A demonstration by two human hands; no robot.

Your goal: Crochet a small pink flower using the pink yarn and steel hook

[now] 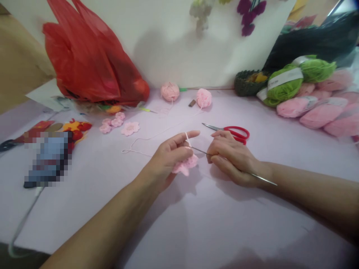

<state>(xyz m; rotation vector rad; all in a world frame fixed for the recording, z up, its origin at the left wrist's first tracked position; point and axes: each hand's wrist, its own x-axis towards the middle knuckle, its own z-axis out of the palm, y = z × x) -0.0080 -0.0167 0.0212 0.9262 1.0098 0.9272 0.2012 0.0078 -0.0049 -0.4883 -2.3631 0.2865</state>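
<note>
Between the thumb and fingers of my left hand (171,155) is a pink crochet piece (185,166) with a petal-like edge. Its index finger points out to the right, with a strand of pink yarn (188,139) running over it. My right hand (234,157) is closed round a thin metal crochet hook (263,179). The hook's tip meets the yarn at the top edge of the piece, by my left thumb. A loose pink strand (143,139) lies on the table behind my left hand and leads back toward a pink yarn ball (203,98).
Red-handled scissors (237,131) lie just behind my right hand. Crocheted pink flowers (130,128), a second yarn ball (169,92) and a red plastic bag (92,59) are farther back. A phone (52,157) with a cable is at left; green skeins (284,84) and pink skeins (322,112) are at right.
</note>
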